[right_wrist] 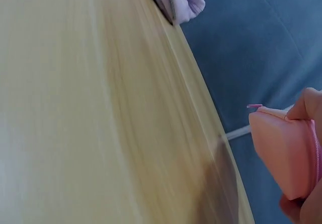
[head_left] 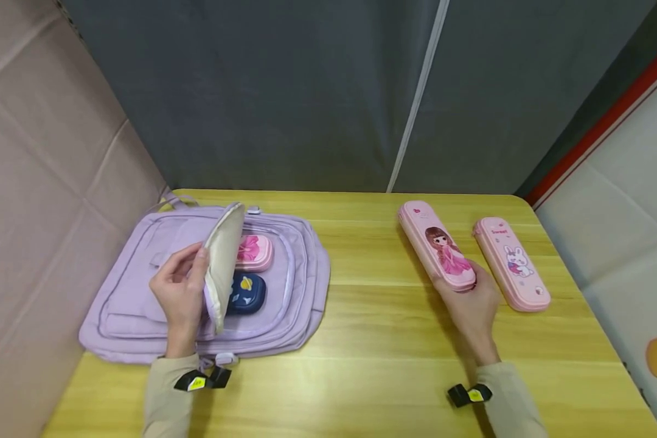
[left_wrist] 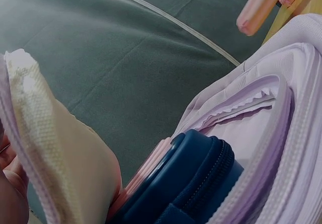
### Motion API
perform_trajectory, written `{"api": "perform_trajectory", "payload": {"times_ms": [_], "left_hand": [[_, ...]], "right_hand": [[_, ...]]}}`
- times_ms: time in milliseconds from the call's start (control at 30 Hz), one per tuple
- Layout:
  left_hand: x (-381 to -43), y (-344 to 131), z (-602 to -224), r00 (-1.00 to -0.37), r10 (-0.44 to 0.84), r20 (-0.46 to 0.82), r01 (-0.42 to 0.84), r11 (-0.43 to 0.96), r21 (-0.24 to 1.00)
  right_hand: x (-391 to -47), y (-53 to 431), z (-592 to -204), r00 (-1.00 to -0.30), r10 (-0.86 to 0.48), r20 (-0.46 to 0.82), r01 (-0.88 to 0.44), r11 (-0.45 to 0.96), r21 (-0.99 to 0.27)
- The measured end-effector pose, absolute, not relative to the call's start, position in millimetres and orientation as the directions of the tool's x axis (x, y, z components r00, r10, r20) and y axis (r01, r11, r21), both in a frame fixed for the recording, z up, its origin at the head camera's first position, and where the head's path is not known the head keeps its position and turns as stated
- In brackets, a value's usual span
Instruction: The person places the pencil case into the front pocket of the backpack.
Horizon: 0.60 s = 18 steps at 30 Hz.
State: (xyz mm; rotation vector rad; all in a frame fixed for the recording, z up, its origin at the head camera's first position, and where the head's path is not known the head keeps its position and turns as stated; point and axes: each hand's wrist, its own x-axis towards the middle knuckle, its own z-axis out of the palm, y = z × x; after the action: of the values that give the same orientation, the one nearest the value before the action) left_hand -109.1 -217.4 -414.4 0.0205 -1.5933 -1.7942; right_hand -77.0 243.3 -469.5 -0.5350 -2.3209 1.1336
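At right, the right hand curls round the doll-print pencil case, probably light and stiff, by its handy lower end; the left hand pinches the backpack flap.

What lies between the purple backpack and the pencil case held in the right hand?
The head view shows only bare tabletop between the backpack and the held pencil case.

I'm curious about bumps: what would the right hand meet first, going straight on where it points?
Likely the dark backdrop beyond the table; the pink case in the right hand would touch it first, though depth is unclear.
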Motion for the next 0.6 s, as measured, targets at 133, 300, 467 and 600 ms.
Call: {"api": "perform_trajectory", "payload": {"times_ms": [133,300,467,600], "left_hand": [[-107.2,-217.9,-413.7,-0.739,-0.520,0.428,0.485,0.030,0.874],[-106.0,-217.9,-414.7,-0.744,-0.511,0.431,0.492,0.016,0.870],[-106.3,-217.6,-415.5,-0.747,-0.510,0.426,0.491,0.008,0.871],[-107.6,-216.9,-413.7,-0.746,-0.510,0.428,0.488,0.018,0.873]], "right_hand": [[-80.0,233.5,-470.1,-0.818,0.508,0.269,0.077,0.561,-0.824],[-83.7,222.3,-469.8,-0.855,0.448,0.260,0.009,0.515,-0.857],[-85.7,210.0,-466.2,-0.892,0.399,0.210,0.002,0.469,-0.883],[-87.4,201.2,-462.5,-0.906,0.350,0.240,-0.053,0.467,-0.883]]}}
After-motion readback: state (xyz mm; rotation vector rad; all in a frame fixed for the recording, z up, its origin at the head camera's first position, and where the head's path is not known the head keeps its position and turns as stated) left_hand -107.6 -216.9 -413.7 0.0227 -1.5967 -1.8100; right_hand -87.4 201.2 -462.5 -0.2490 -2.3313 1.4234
